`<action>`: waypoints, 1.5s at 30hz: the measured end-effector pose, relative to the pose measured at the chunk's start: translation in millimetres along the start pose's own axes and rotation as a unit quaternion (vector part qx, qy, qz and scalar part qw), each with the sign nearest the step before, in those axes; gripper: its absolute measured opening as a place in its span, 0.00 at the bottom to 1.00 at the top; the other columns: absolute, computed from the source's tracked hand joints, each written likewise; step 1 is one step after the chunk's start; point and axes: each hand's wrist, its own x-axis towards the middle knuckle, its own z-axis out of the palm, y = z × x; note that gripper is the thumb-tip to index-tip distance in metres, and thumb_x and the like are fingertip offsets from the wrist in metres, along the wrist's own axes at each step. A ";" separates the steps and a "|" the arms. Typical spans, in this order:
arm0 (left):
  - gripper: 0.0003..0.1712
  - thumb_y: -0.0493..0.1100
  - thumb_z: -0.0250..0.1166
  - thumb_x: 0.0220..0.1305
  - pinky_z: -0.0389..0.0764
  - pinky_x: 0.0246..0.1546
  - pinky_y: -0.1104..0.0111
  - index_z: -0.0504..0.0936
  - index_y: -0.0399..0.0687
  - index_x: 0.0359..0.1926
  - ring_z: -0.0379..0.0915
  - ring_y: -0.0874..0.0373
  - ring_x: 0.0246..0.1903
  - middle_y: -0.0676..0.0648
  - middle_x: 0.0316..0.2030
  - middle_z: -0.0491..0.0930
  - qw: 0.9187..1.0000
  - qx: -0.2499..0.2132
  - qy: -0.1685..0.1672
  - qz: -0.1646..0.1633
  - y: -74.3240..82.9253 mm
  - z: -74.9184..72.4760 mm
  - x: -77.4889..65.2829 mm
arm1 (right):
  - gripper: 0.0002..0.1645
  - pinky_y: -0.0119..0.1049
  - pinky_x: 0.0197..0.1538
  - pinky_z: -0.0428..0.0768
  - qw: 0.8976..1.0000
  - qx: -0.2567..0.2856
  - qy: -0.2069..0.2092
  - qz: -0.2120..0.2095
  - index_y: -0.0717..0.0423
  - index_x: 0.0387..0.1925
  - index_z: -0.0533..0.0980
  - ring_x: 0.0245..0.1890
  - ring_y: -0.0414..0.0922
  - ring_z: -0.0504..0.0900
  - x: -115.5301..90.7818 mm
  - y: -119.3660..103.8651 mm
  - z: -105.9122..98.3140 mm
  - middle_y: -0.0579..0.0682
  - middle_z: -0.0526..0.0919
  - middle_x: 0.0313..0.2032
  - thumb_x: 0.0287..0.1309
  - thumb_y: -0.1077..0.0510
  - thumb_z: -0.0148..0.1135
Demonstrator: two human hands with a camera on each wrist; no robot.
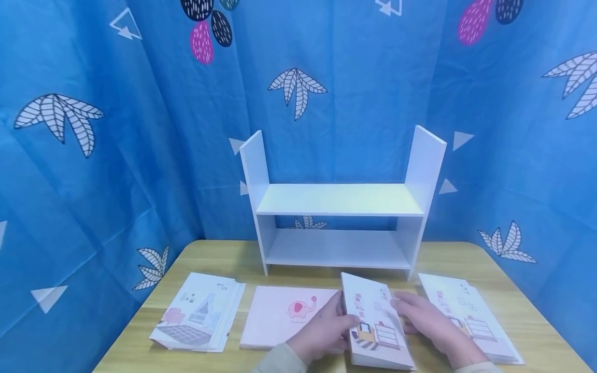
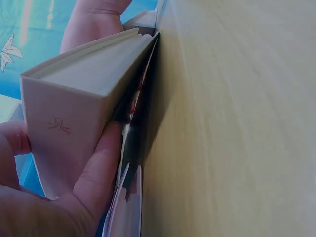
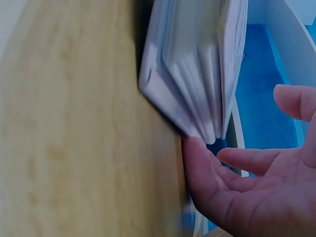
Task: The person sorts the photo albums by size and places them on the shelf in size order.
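Note:
A thick white book [image 1: 375, 311] with a drawn room on its cover is at the front of the table, tilted with its near side raised. My left hand [image 1: 324, 331] grips it at the spine, thumb on one cover and fingers on the other, as the left wrist view shows. At its opposite edge my right hand [image 1: 431, 324] has loosely bent fingers. In the right wrist view one fingertip [image 3: 195, 148] is right at the lower corner of the slightly fanned pages, and the thumb stands apart from the book.
Left of the book lie a pink elephant book [image 1: 275, 316] and several stacked books [image 1: 196, 311]. Another white book [image 1: 471, 316] lies under and beyond my right forearm. A white two-tier shelf [image 1: 340, 199] stands at the table's back, before a blue curtain [image 1: 364, 93].

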 end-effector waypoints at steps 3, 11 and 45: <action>0.41 0.35 0.62 0.66 0.87 0.41 0.53 0.57 0.48 0.77 0.83 0.46 0.44 0.45 0.52 0.82 1.000 0.001 -0.003 0.010 1.2 -5.8 -2.7 | 0.48 0.46 0.47 0.85 1.000 0.009 -0.008 0.000 0.71 0.72 0.61 0.57 0.64 0.78 -1.3 -0.9 0.1 0.72 0.67 0.67 0.69 0.36 0.57; 0.41 0.42 0.64 0.65 0.84 0.50 0.53 0.60 0.47 0.77 0.82 0.49 0.48 0.47 0.55 0.81 0.999 0.037 0.010 -0.010 10.4 -21.3 -8.2 | 0.49 0.50 0.44 0.86 0.994 0.068 -0.087 -0.015 0.75 0.73 0.54 0.46 0.55 0.84 -5.0 6.2 -4.4 0.59 0.82 0.49 0.71 0.41 0.57; 0.41 0.60 0.58 0.72 0.73 0.56 0.56 0.59 0.52 0.78 0.81 0.50 0.44 0.45 0.48 0.83 0.994 0.076 0.070 0.041 45.1 -104.9 -19.1 | 0.33 0.47 0.49 0.84 0.960 0.235 -0.101 -0.113 0.65 0.72 0.58 0.47 0.56 0.85 29.6 -64.5 67.6 0.61 0.83 0.51 0.76 0.53 0.51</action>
